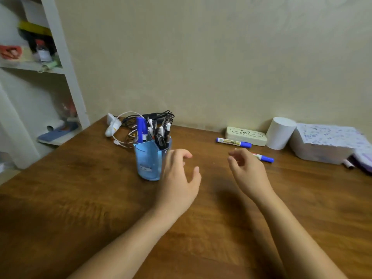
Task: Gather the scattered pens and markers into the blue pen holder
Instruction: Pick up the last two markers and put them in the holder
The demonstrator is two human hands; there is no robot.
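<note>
Wooden table (80, 198) — open room between both empty hands (179, 178).

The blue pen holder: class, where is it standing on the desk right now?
In the head view, the blue pen holder stands left of centre on the wooden desk, just left of the left hand and in front of the tangled cables.

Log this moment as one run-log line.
left hand open, empty beside blue pen holder | right hand open near marker | second marker on table

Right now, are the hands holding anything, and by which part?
Nothing is held. The left hand and right hand are open above the table.
</note>
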